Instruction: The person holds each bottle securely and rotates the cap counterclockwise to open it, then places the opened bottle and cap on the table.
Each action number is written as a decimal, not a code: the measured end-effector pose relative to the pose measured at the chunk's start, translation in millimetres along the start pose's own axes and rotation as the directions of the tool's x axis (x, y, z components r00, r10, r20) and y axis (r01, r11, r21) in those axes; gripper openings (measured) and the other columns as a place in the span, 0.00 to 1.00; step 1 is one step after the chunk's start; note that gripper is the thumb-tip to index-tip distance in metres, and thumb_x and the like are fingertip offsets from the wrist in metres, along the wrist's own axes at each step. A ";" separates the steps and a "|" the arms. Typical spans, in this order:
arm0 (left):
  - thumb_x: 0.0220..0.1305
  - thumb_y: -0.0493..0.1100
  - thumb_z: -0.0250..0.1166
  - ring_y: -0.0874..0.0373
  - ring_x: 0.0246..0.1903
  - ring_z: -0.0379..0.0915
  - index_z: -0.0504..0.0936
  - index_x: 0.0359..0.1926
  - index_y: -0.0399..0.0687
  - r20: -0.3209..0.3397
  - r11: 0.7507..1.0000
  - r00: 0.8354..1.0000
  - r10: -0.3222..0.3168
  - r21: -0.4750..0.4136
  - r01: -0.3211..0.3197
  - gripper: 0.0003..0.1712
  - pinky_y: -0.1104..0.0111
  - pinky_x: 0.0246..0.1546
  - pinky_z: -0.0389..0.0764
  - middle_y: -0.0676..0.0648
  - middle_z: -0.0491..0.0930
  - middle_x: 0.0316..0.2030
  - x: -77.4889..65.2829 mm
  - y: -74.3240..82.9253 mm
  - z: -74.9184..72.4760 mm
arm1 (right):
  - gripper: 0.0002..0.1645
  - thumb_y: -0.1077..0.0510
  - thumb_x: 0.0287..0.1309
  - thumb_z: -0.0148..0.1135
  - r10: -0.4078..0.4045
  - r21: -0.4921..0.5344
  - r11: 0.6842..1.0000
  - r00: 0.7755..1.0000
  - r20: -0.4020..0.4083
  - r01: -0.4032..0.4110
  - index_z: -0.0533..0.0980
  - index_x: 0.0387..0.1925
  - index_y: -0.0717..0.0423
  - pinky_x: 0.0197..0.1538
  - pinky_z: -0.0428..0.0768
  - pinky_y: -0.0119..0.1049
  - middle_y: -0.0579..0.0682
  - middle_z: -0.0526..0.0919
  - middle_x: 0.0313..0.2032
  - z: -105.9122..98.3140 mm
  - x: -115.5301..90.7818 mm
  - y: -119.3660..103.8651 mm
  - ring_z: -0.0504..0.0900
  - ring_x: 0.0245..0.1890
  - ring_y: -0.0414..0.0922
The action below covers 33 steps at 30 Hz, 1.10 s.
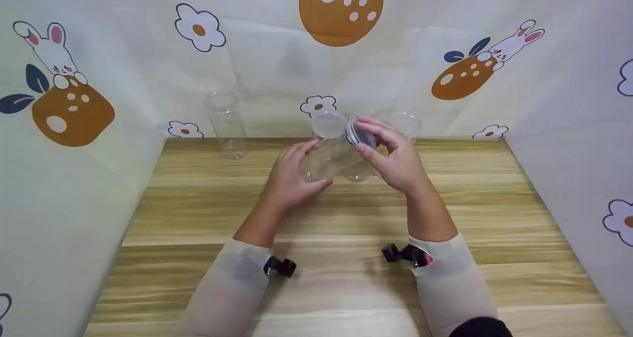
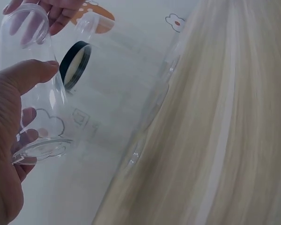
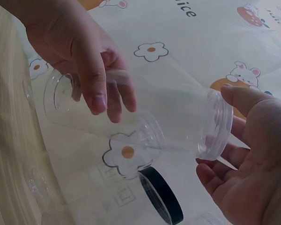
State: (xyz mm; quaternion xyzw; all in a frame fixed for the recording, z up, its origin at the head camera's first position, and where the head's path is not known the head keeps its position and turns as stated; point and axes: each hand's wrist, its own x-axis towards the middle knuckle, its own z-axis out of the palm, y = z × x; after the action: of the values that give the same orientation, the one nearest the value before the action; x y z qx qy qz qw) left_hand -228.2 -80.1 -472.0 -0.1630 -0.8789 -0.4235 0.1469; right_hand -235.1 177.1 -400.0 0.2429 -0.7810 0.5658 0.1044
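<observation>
A clear plastic jar (image 3: 178,108) is held tilted above the table between both hands. My left hand (image 1: 292,176) grips its lower end, thumb on one side and fingers on the other. My right hand (image 1: 398,154) pinches the upper, ridged end between thumb and fingers. Just behind it stands another clear jar with a black ring or lid (image 3: 166,194) at its top. Close by is a clear jar (image 1: 329,124) whose round top shows above the left hand. The right hand partly hides one more clear jar (image 1: 408,123) at the back.
Apart from the others, a tall clear jar (image 1: 227,129) stands at the back left of the wooden table (image 1: 336,287). A printed cloth (image 1: 267,65) with rabbits, oranges and flowers rises behind and along both sides. Each sleeve has a small black camera (image 1: 282,266) on it.
</observation>
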 end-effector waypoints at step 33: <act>0.47 0.60 0.86 0.49 0.71 0.70 0.74 0.74 0.66 0.015 0.998 0.998 -0.069 0.004 0.068 0.53 0.43 0.75 0.71 0.52 0.78 0.69 -6.6 0.1 -3.5 | 0.26 0.46 0.66 0.74 0.122 -0.170 0.977 0.990 -0.073 -0.133 0.84 0.63 0.48 0.42 0.74 0.31 0.50 0.82 0.58 3.0 -1.8 -1.3 0.76 0.45 0.44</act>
State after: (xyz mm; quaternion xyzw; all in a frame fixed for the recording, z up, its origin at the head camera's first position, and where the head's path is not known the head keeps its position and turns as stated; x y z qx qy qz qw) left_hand -221.8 -83.9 -472.4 -0.1356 -0.8858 -0.4255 0.1262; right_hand -232.6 174.5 -400.7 0.1646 -0.8378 0.5082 0.1133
